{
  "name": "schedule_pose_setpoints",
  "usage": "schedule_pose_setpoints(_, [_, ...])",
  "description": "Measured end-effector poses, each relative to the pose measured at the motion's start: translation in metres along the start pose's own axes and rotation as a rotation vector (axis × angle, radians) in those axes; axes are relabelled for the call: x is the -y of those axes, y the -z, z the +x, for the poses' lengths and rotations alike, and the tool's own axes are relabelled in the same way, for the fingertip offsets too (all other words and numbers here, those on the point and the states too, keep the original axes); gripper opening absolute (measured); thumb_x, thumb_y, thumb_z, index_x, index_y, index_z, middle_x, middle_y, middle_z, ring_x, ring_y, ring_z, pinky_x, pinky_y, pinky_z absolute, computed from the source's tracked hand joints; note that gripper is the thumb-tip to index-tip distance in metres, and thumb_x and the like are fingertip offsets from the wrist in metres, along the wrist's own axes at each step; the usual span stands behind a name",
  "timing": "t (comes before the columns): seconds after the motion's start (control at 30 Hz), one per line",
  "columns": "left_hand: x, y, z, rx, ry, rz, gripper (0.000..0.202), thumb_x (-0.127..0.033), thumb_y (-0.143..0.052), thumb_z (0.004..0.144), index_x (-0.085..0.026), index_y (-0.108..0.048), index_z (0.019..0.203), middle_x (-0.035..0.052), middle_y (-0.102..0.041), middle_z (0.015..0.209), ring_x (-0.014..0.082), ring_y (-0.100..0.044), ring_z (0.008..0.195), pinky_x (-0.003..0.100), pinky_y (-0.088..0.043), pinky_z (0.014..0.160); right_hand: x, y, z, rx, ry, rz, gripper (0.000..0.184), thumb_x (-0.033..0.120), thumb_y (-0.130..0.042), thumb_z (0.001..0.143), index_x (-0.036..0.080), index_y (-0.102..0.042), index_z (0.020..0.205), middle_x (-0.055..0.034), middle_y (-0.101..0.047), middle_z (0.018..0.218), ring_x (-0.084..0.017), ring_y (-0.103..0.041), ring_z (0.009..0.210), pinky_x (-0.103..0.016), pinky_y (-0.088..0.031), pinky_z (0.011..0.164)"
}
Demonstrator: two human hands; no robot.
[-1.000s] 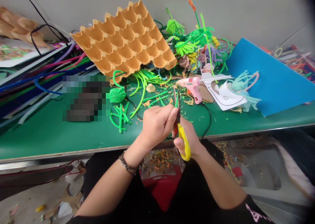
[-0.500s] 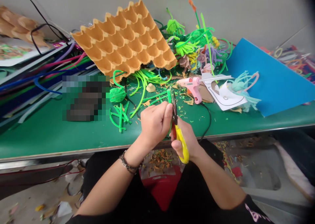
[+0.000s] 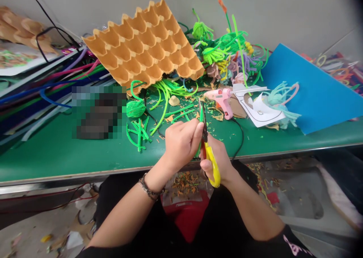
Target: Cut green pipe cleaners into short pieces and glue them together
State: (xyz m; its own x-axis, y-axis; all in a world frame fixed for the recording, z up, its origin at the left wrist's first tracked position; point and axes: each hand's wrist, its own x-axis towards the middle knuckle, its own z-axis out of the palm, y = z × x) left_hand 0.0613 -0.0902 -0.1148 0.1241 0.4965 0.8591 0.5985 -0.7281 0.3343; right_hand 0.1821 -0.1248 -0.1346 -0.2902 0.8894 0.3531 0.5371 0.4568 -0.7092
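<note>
My left hand is closed around a green pipe cleaner, whose tip sticks up past the thumb. In my right hand are yellow-handled scissors, their dark blades pointing up right beside the pipe cleaner. The blades look nearly closed; whether they touch it I cannot tell. Just beyond the hands, a few straight green pipe cleaners lie on the table. To the left, short green pieces form a small heap below a green wound ball.
A cardboard egg tray leans at the back over light green stems. A pink glue gun with a black cord lies beyond my right hand, near a white paper cutout and a blue board. Bundled pipe cleaners fill the left side.
Both hands have shifted slightly right with the scissors and the green pipe cleaner. The scissor blades now sit closer together, and less green shows above my left thumb.
</note>
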Motion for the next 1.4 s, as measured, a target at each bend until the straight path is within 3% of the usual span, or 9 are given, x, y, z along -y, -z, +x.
schedule_pose_setpoints(0.33, [-0.002,-0.001,-0.002,-0.015,0.027,0.007,0.037,-0.023,-0.031,0.092,-0.019,-0.026,0.056,-0.0058,-0.024,0.046,0.0070,-0.024,0.040,0.023,-0.021,0.044,0.000,-0.002,-0.001,-0.028,0.058,-0.025,0.065,0.080,-0.012,0.073,0.021,-0.038,0.072,0.0019,-0.044,0.053,-0.013,-0.039,0.047,-0.028,-0.031,0.045])
schedule_pose_setpoints(0.67, [-0.003,-0.001,-0.002,-0.030,0.022,-0.051,0.035,-0.021,-0.032,0.092,-0.020,-0.023,0.058,-0.0062,-0.023,0.048,0.0063,-0.022,0.039,0.023,-0.021,0.043,0.002,-0.005,-0.002,-0.110,0.100,0.024,0.057,0.074,-0.020,0.079,0.021,-0.038,0.067,0.0030,-0.041,0.053,-0.010,-0.036,0.045,-0.026,-0.029,0.043])
schedule_pose_setpoints(1.0, [-0.002,0.001,0.001,-0.014,0.046,-0.078,0.036,-0.023,-0.030,0.093,-0.019,-0.022,0.058,-0.0065,-0.022,0.048,0.0053,-0.021,0.038,0.022,-0.021,0.041,0.007,-0.002,-0.002,-0.079,0.071,0.087,0.048,0.060,-0.025,0.088,0.021,-0.038,0.065,0.0036,-0.041,0.051,-0.010,-0.037,0.046,-0.025,-0.030,0.045])
schedule_pose_setpoints(1.2, [0.001,0.002,0.002,0.057,0.008,-0.153,0.035,-0.021,-0.032,0.092,-0.019,-0.024,0.057,-0.0064,-0.023,0.048,0.0048,-0.024,0.039,0.020,-0.020,0.040,0.003,0.000,0.002,-0.100,0.078,0.067,0.056,0.073,-0.024,0.079,0.021,-0.039,0.067,0.0040,-0.040,0.051,-0.010,-0.035,0.044,-0.025,-0.028,0.043])
schedule_pose_setpoints(1.4, [0.002,0.000,0.000,0.142,0.002,-0.190,0.035,-0.022,-0.033,0.091,-0.019,-0.027,0.057,-0.0061,-0.026,0.048,0.0051,-0.027,0.040,0.019,-0.022,0.041,0.000,0.006,0.003,-0.088,0.077,0.030,0.059,0.075,-0.019,0.078,0.020,-0.040,0.070,0.0033,-0.041,0.051,-0.010,-0.036,0.045,-0.025,-0.029,0.043])
